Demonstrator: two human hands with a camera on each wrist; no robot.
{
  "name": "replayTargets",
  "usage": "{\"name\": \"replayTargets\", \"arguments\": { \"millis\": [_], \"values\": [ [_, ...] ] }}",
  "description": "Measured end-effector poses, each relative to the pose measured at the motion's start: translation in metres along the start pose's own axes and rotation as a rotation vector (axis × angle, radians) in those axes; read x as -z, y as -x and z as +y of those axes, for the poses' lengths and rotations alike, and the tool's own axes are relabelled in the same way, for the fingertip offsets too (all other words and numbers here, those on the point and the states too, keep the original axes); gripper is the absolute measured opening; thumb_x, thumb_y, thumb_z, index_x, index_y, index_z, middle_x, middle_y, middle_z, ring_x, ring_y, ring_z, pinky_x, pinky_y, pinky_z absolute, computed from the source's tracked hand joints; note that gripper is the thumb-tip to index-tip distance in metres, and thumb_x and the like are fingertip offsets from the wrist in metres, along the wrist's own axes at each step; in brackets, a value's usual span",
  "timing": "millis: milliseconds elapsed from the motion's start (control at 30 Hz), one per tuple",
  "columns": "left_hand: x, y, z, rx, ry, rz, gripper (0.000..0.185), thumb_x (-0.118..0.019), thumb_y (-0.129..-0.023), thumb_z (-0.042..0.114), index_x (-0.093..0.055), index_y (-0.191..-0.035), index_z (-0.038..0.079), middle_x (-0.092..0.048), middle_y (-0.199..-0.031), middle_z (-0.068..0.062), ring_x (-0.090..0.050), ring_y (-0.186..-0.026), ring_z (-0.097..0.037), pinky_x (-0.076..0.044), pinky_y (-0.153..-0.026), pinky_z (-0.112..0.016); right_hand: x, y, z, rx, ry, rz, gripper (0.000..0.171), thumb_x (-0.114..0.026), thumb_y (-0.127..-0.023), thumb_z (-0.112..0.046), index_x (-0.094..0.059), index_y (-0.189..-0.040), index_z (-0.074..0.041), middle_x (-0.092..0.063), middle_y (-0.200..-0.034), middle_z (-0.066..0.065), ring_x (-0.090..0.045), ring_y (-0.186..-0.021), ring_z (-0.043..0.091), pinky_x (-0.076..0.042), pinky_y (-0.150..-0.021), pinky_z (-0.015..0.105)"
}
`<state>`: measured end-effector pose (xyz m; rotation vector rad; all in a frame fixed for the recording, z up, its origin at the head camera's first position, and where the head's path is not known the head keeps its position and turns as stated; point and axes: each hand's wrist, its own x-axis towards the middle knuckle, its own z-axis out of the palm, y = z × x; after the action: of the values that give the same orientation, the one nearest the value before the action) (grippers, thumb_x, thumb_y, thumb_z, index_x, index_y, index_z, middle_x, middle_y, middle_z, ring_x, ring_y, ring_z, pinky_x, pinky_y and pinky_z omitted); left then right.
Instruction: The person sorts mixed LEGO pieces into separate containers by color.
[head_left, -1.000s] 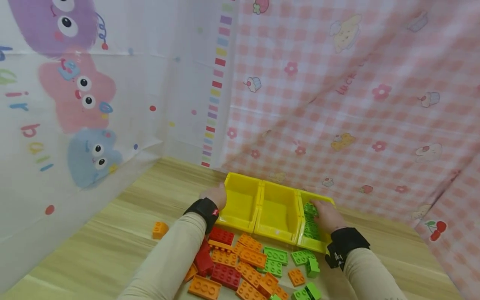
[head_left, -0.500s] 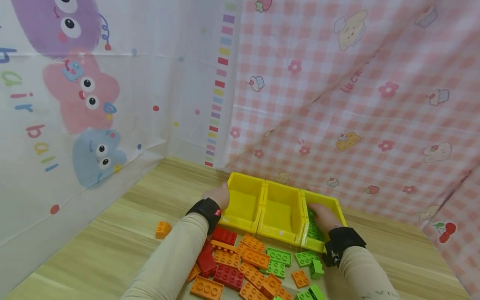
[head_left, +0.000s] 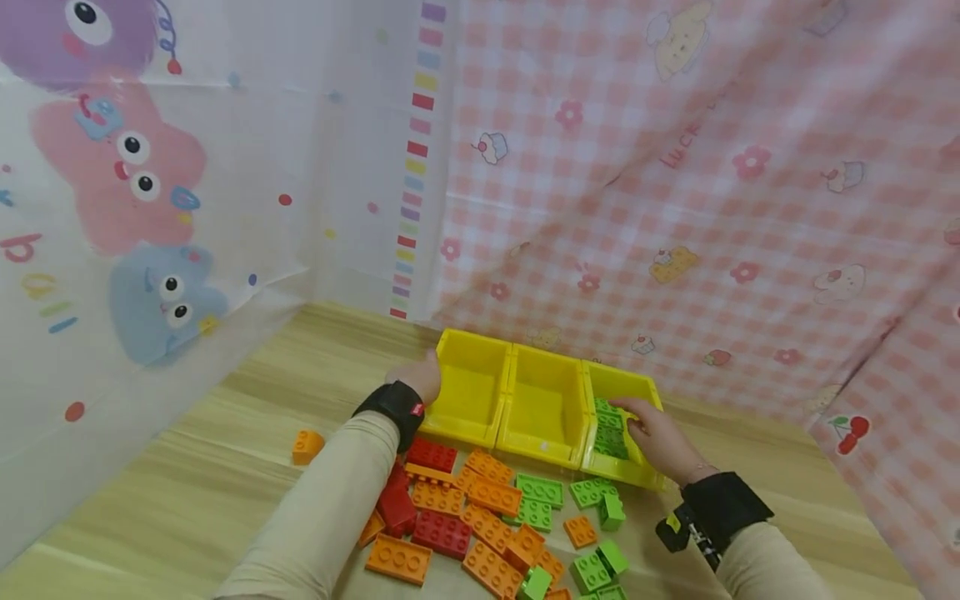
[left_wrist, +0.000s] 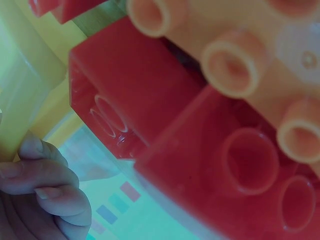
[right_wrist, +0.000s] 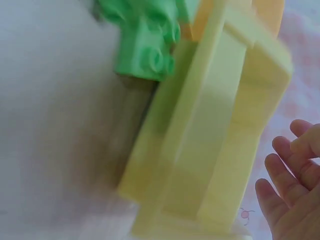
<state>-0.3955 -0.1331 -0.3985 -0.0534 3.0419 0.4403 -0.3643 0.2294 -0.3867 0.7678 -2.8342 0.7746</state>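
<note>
Three yellow bins stand in a row by the curtain: the left bin [head_left: 480, 340], the middle bin [head_left: 542, 408] and the right bin [head_left: 618, 372]. My left hand [head_left: 416, 375] grips the outer left wall of the left bin [left_wrist: 20, 95], fingers [left_wrist: 45, 180] curled. Over the right bin's near end hovers my right hand [head_left: 652, 433], holding nothing, beside several green bricks [head_left: 609, 433] lying inside. In the right wrist view its fingers [right_wrist: 292, 195] are spread next to the bin wall [right_wrist: 215, 125].
Loose red [head_left: 442, 533], orange [head_left: 397, 560] and green bricks [head_left: 536, 492] lie on the wooden surface in front of the bins. One orange brick [head_left: 307, 446] sits apart at the left. Patterned curtains [head_left: 675, 208] hang close behind and to the left.
My right hand has drawn back from deep inside the right bin to its near end. The left hand stays on the left bin.
</note>
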Motion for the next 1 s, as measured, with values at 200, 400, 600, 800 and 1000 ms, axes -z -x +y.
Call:
{"name": "replayTargets", "arguments": {
  "millis": [200, 400, 600, 800, 1000],
  "values": [
    [-0.001, -0.003, -0.006, 0.001, 0.013, -0.004, 0.049, -0.033, -0.101, 0.017, -0.021, -0.146, 0.001, -0.059, -0.117, -0.025, -0.058, -0.102, -0.040, -0.043, -0.085, -0.054, 0.003, 0.043, -0.013, 0.049, 0.041, -0.009, 0.035, -0.054, -0.090, 0.005, -0.054, -0.125, 0.001, -0.055, -0.123, 0.018, -0.051, -0.114, 0.037, -0.044, -0.087, 0.050],
    [-0.019, -0.030, -0.017, -0.019, -0.015, 0.040, 0.049, -0.030, -0.100, 0.016, -0.019, -0.146, 0.000, -0.061, -0.112, -0.026, -0.059, -0.097, -0.041, -0.045, -0.078, -0.058, -0.004, 0.089, -0.026, 0.091, 0.033, -0.110, 0.032, -0.060, -0.089, -0.003, -0.059, -0.121, -0.005, -0.059, -0.118, 0.009, -0.056, -0.107, 0.027, -0.049, -0.079, 0.042],
    [-0.009, -0.021, -0.010, -0.031, 0.014, 0.022, 0.047, -0.034, -0.099, 0.014, -0.025, -0.142, -0.002, -0.061, -0.110, -0.027, -0.059, -0.098, -0.042, -0.045, -0.079, -0.057, -0.011, 0.127, -0.042, 0.193, 0.049, -0.269, 0.032, -0.061, -0.091, -0.027, -0.058, -0.120, -0.013, -0.057, -0.117, 0.000, -0.055, -0.102, 0.013, -0.049, -0.079, 0.033],
    [0.009, 0.009, -0.001, -0.069, 0.006, 0.027, 0.046, -0.033, -0.100, 0.014, -0.025, -0.141, -0.005, -0.060, -0.112, -0.027, -0.059, -0.100, -0.039, -0.045, -0.082, -0.053, -0.022, 0.145, -0.051, 0.387, 0.074, -0.296, 0.046, -0.066, -0.085, -0.038, -0.057, -0.121, -0.011, -0.053, -0.121, 0.004, -0.051, -0.108, 0.015, -0.047, -0.086, 0.032],
    [0.008, 0.003, -0.001, -0.055, 0.014, -0.015, 0.049, -0.033, -0.100, 0.015, -0.022, -0.143, -0.004, -0.057, -0.118, -0.027, -0.057, -0.104, -0.039, -0.044, -0.085, -0.054, -0.022, 0.153, -0.052, 0.347, 0.055, -0.341, 0.056, -0.067, -0.081, -0.045, -0.055, -0.126, -0.013, -0.053, -0.125, 0.005, -0.050, -0.113, 0.019, -0.045, -0.089, 0.035]
  ]
}}
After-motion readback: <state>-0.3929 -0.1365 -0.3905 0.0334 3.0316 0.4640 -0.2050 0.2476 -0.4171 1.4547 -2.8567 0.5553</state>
